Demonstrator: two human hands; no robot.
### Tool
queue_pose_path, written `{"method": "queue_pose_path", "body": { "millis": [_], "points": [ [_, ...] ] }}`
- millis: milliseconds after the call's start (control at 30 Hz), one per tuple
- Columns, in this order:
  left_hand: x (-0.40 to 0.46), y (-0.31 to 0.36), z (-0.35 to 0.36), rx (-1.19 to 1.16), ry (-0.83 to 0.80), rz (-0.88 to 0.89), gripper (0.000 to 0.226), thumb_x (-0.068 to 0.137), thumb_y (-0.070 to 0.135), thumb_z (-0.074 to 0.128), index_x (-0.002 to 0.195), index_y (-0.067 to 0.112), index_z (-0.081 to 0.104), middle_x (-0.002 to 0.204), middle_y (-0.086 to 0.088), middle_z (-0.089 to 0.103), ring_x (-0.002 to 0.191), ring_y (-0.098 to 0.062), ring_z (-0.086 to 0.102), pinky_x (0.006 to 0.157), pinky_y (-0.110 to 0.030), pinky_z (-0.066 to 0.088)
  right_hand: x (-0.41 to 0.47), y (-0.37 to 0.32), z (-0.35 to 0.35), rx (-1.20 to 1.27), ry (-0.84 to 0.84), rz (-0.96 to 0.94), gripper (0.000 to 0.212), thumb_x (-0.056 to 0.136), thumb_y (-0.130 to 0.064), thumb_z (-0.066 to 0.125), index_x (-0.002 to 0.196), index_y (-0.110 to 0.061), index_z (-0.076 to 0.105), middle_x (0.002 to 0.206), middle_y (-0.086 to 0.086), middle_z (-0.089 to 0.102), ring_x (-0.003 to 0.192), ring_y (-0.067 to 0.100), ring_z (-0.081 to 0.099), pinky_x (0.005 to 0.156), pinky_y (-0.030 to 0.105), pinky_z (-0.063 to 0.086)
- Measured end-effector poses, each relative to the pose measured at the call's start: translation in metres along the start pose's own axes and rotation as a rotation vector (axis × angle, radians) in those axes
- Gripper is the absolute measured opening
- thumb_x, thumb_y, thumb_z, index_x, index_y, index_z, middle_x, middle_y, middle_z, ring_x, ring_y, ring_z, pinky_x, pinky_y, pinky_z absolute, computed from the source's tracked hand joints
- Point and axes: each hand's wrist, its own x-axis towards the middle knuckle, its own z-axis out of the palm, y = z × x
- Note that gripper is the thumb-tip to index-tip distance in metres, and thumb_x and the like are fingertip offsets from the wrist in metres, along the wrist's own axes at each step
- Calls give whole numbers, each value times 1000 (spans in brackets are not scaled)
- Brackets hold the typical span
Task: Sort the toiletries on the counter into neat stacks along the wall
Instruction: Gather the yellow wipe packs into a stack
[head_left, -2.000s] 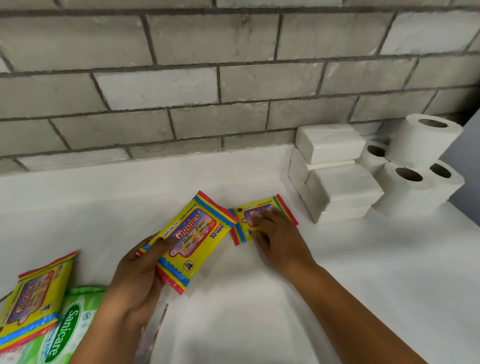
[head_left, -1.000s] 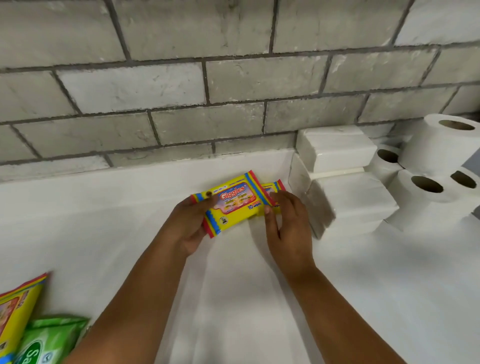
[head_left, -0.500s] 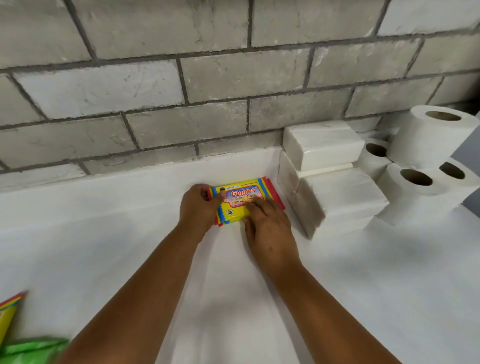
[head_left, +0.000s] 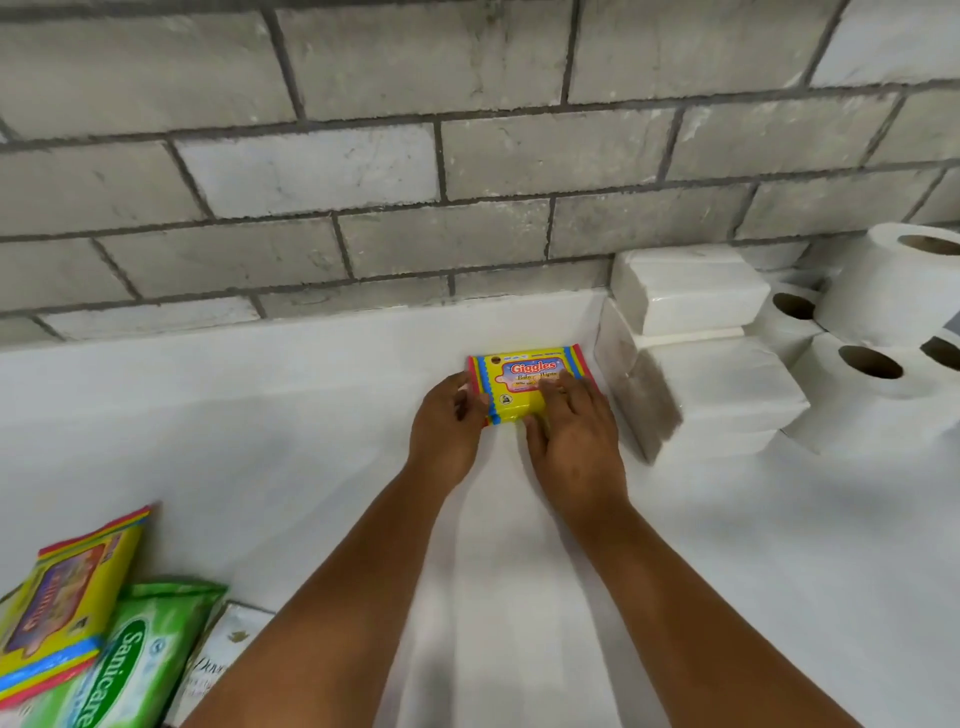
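A stack of yellow Giggles wipes packs (head_left: 519, 379) lies flat on the white counter (head_left: 311, 441), close to the low white ledge under the brick wall. My left hand (head_left: 447, 426) grips the stack's left end. My right hand (head_left: 571, 431) rests on its top and front right corner, fingers spread flat. The pack underneath is almost wholly hidden by the top one. Just right of the stack stand white wrapped tissue packs (head_left: 696, 364), piled against the wall.
Several toilet paper rolls (head_left: 878, 364) stand at the far right. At the lower left lie another yellow Giggles pack (head_left: 67, 597), a green Sanicare wipes pack (head_left: 140, 660) and a white Dove box (head_left: 218, 654).
Both hands carried one Giggles pack onto the other, then slid the pair back toward the wall beside the tissue packs. The view tilted back, so the lower-left packs show again.
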Motion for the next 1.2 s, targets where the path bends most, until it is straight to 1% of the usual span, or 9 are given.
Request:
{"method": "queue_pose_path", "body": {
  "millis": [100,267,433,567,700,833,967,1033,1200],
  "points": [
    [-22,-2,-9,78,6,28,33,96,18,57,127,9,59,127,-7,62,115,-20,60,91,-21,42,-8,-4,-7,-2,15,-92,37,91,-30,54,118,-7,63,127,18,59,124,39,50,107,49,37],
    [-56,-4,-31,110,-41,-29,40,96,30,57,130,10,56,129,-8,60,113,-19,59,92,-20,41,-35,-33,-21,33,-53,-170,33,90,-30,54,111,-7,66,118,14,64,114,36,55,105,46,40],
    [-104,-6,-79,132,24,-23,36,94,32,58,127,18,57,129,1,56,92,-11,59,84,-17,41,-75,-75,-26,175,-156,-201,43,90,-39,44,114,-13,68,122,11,64,119,37,55,106,49,39],
    [-146,-16,-141,157,178,56,28,91,28,64,118,19,62,118,4,57,79,-4,53,69,-1,37,-103,-116,-32,262,-209,-257,47,88,-43,42,116,-16,68,124,9,64,120,35,53,106,44,40],
    [-176,-35,-216,201,271,21,26,90,26,66,114,18,66,113,5,59,74,-3,54,65,-14,39,-119,-165,-36,319,-312,-346,47,87,-47,43,116,-19,68,119,3,65,115,28,55,100,41,44],
    [-205,-67,-285,274,430,-57,18,88,22,66,104,13,69,100,-5,64,84,-23,63,73,-33,50,-121,-220,-32,369,-447,-357,43,85,-45,52,115,-19,68,116,3,67,110,27,58,95,35,45],
    [-228,-94,-336,316,582,-134,16,88,25,65,99,15,71,100,-3,65,92,-24,62,80,-33,48,-115,-276,-22,407,-562,-214,34,89,-38,60,115,-18,67,118,6,66,113,28,58,95,35,46],
    [-234,-105,-354,334,615,-198,19,88,27,64,102,15,70,103,-5,67,95,-26,62,80,-35,49,-111,-301,-14,321,-600,-167,35,90,-43,56,114,-19,66,116,6,65,112,29,56,92,36,47],
    [-240,-131,-384,351,587,-279,20,87,32,62,102,19,68,103,-5,68,91,-25,63,69,-30,43,-105,-354,-3,36,-699,-81,60,87,-64,44,117,-14,61,120,10,56,115,31,50,92,39,46]
  ]
}}
